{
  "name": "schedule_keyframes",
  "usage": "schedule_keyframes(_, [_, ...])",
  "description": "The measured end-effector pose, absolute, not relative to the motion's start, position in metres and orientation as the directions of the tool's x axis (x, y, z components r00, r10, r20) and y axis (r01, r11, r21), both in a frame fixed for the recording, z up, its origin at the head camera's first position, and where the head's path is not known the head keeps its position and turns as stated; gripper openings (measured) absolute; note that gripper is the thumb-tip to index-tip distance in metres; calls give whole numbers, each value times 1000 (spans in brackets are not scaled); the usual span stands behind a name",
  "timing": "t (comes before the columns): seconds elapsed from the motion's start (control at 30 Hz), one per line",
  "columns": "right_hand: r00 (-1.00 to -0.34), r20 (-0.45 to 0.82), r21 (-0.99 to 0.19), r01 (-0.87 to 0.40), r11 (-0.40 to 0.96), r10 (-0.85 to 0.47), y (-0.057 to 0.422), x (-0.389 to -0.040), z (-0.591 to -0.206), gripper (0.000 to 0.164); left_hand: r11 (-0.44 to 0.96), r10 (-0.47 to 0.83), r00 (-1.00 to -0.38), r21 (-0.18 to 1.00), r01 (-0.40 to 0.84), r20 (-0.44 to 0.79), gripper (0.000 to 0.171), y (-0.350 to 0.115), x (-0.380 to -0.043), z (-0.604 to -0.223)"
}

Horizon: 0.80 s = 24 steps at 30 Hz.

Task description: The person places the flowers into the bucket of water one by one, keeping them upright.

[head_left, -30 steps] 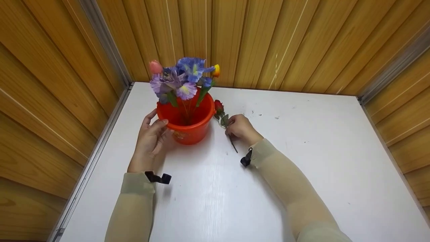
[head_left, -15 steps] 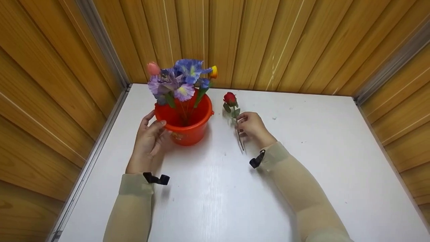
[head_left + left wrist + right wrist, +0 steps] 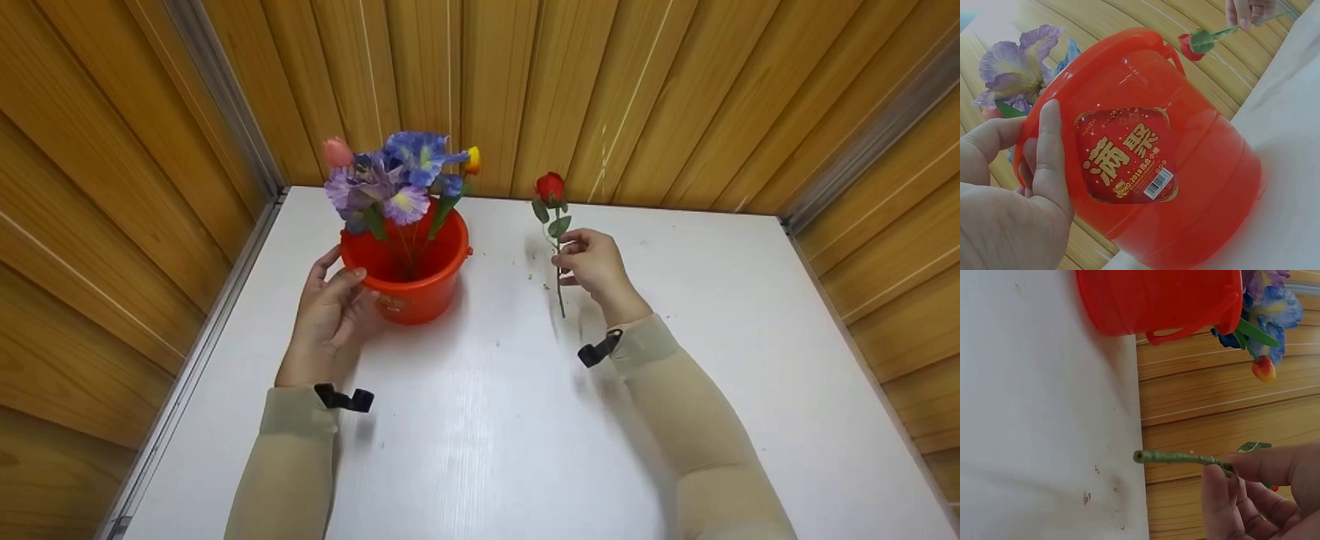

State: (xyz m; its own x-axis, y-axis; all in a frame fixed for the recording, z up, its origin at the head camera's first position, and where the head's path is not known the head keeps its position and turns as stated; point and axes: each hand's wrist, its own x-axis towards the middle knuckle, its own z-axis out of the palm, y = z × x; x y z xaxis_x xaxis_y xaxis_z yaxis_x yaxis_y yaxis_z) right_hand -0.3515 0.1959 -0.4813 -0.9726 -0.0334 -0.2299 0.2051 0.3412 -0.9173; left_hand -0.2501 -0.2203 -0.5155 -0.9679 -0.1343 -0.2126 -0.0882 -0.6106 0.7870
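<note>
A red plastic bucket (image 3: 420, 301) stands on the white table, a label (image 3: 1127, 154) on its side in the left wrist view. My left hand (image 3: 319, 315) grips its near left rim, thumb on one side and fingers on the other. Out of the bucket rise purple and blue irises (image 3: 409, 169), a pink tulip (image 3: 338, 152) and a yellow-orange tulip (image 3: 1264, 369). To the right of the bucket, my right hand (image 3: 596, 266) pinches the green stem of a red rose (image 3: 550, 187). The rose is upright, above the table, and its cut stem end (image 3: 1148, 457) points downward.
The white table (image 3: 450, 450) carries small dark specks between the bucket and the right hand. Wood-plank walls (image 3: 495, 90) close in the back and both sides, with metal strips at the corners.
My right hand has lifted the rose off the table beside the bucket, moved it right and brought it upright. The left hand stays on the bucket rim.
</note>
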Motion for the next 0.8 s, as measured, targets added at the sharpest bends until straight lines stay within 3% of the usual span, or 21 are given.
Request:
schedule_keyframes(0.47, [-997, -75, -956, 68, 286, -14, 194, -341, -434, 45, -607, -137, -969, 791, -80, -204, 70, -220, -250, -516])
schedule_keyframes(0.8, [-999, 38, -980, -42, 196, -24, 178, -339, -420, 42, -613, -135, -972, 787, -70, -191, 69, -220, -250, -515])
